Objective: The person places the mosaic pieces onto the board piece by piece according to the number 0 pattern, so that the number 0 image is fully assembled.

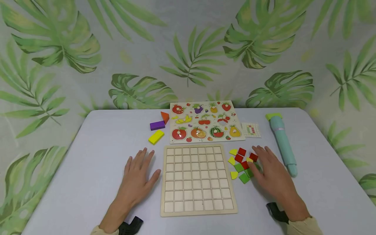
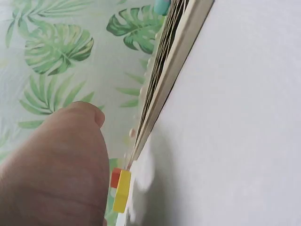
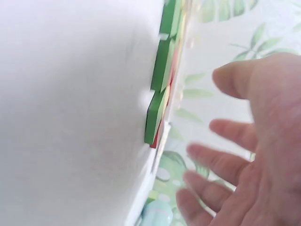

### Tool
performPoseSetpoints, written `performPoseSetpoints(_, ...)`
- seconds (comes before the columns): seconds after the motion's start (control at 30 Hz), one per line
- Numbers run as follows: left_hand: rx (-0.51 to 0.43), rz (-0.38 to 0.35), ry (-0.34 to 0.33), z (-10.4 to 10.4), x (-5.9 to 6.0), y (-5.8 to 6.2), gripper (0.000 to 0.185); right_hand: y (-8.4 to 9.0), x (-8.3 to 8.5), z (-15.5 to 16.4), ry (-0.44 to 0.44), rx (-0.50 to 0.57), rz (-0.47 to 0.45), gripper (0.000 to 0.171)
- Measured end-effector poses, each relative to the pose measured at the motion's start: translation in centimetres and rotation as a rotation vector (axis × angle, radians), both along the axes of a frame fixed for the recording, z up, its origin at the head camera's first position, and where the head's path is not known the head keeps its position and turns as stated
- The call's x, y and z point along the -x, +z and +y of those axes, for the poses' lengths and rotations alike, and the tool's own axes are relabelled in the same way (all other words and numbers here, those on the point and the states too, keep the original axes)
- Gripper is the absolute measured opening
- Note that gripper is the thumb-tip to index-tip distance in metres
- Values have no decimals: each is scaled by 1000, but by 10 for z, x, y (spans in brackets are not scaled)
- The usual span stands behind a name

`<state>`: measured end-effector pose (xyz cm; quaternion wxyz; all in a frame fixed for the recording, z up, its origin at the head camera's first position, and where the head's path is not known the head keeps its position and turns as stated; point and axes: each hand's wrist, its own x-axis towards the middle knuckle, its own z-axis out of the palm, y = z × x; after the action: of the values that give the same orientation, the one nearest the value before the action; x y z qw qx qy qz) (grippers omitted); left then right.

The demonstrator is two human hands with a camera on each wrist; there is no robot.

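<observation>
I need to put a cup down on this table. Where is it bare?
Bare: left of the left hand, and the near right corner past the teal tube. Crowded: the tiles under the right hand, between grid board and tube.

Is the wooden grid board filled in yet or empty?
Empty. In the head view every square of the grid board shows bare wood, and the coloured tiles lie loose on the table beside it, under the right hand.

2 bare hands, left hand [image 1: 137,174] and right hand [image 1: 271,173], emerge from beige sleeve cuffs [image 1: 305,227]; a black camera mount [image 1: 277,212] is strapped at each wrist
</observation>
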<state>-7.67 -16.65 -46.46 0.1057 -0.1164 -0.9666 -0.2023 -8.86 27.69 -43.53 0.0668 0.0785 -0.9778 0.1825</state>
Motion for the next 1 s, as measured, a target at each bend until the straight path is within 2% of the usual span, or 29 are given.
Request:
performPoseSetpoints(0.17,-37,67,-116,11,4,-3,65,11,15,-9,60,45,-24,53)
performPoseSetpoints(0.3,-25,64,-173,16,12,-7,63,18,30,-19,111,55,-41,42)
performPoseSetpoints(0.43,-8,37,-187,16,17,-9,64,19,44,-28,157,-1,-51,33)
performPoseSetpoints(0.6,1,46,-195,16,17,-12,62,20,57,-36,196,-50,-68,25)
performPoseSetpoints(0.73,16,44,-196,15,18,-13,60,18,60,-37,189,-56,-100,21)
performPoseSetpoints(1.0,15,-13,-176,15,19,-13,59,12,64,-36,198,-11,-116,25)
